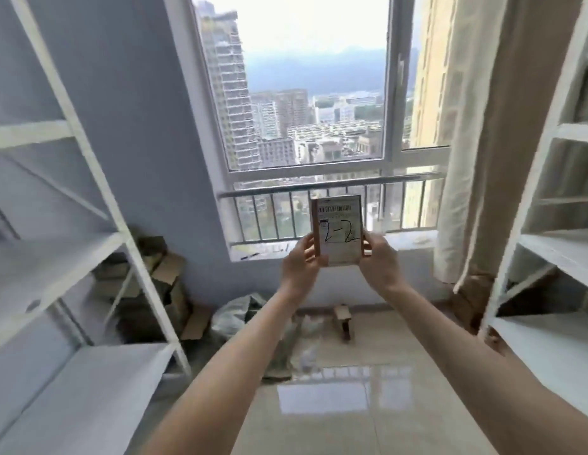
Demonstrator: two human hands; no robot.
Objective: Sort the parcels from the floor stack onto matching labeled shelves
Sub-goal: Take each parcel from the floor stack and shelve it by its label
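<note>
Both forearms reach out from the camera to a small parcel [338, 229] held upright at arm's length before the window [305, 93]. The left hand [302, 261] curls round its left edge, the right hand [379, 257] round its right edge and lower corner, label facing the wearer. Handwriting on the label looks like "2-2", though motion blur makes that reading tentative. To do this step well, keep the parcel steady, read the mark fully, then find the matching shelf tag; no tags are legible from here. White shelving stands on the left [89, 178] and on the right [555, 224], with open tiled floor [368, 431] between for turning; cardboard boxes [154, 290] crowd the left corner.
</note>
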